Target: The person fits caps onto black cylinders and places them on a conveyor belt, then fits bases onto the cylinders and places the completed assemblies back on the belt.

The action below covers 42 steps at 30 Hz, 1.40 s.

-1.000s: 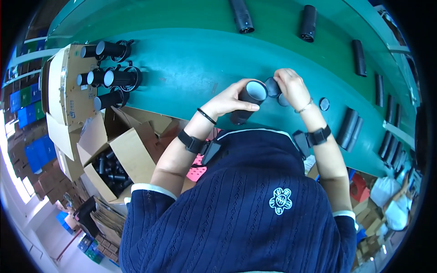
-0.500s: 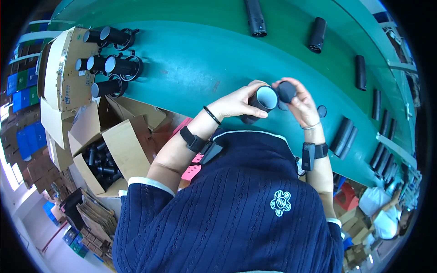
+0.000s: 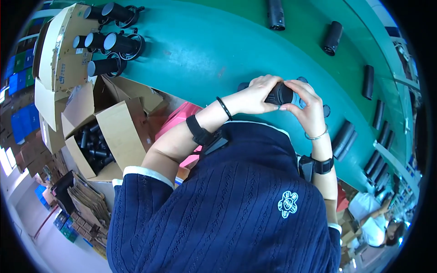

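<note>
The left hand curls around a black cylinder with a finely textured surface, its fingers over the far side and its thumb along the near side. The cylinder lies crosswise between the two hands, its capped end pointing toward the right hand. That hand pinches a round black cap at this end, forefinger at the far rim and thumb at the near one; whether the cap sits fully seated, I cannot tell. Both hands are above a glossy teal tabletop, near its close edge. Just beside the right hand lies a small dark disc, and farther right, two black cylinders side by side
</note>
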{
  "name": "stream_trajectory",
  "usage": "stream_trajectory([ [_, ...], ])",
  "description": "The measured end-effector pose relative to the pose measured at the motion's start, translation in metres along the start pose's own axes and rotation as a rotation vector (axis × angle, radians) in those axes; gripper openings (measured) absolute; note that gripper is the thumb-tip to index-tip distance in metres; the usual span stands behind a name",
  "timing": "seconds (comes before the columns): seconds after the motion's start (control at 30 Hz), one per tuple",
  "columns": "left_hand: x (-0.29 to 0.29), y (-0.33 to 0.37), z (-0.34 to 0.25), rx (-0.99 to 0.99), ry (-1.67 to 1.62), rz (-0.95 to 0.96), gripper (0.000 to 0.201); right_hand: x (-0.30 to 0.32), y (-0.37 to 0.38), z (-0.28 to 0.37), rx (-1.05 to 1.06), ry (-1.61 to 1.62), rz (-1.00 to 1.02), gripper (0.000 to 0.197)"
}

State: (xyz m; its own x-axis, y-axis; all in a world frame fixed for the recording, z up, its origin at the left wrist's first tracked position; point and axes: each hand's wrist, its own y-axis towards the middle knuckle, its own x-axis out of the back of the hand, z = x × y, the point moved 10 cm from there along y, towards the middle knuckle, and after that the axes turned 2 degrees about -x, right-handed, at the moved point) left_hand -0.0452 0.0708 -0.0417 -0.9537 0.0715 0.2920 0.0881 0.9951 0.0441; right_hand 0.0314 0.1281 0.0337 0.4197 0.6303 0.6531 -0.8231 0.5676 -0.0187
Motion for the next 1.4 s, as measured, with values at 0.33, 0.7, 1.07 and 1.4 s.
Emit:
stream_trajectory([
  [0.33, -0.003, 0.001, 0.008, 0.047, -0.014, -0.008, 0.082, -0.004, -0.003, 0.013, 0.145, -0.099, -0.021, 0.056],
  [0.7, -0.002, 0.0, 0.005, 0.056, 0.05, 0.039, 0.069, -0.006, -0.002, 0.011, 0.074, -0.081, -0.02, 0.053],
  [1.07, -0.001, 0.001, 0.007, 0.057, 0.041, 0.028, 0.067, -0.005, 0.003, 0.024, 0.116, -0.146, -0.026, 0.053],
  [1.4, 0.006, -0.002, -0.002, -0.005, 0.017, -0.049, 0.053, -0.015, 0.001, 0.009, 0.057, 0.018, -0.04, 0.055],
])
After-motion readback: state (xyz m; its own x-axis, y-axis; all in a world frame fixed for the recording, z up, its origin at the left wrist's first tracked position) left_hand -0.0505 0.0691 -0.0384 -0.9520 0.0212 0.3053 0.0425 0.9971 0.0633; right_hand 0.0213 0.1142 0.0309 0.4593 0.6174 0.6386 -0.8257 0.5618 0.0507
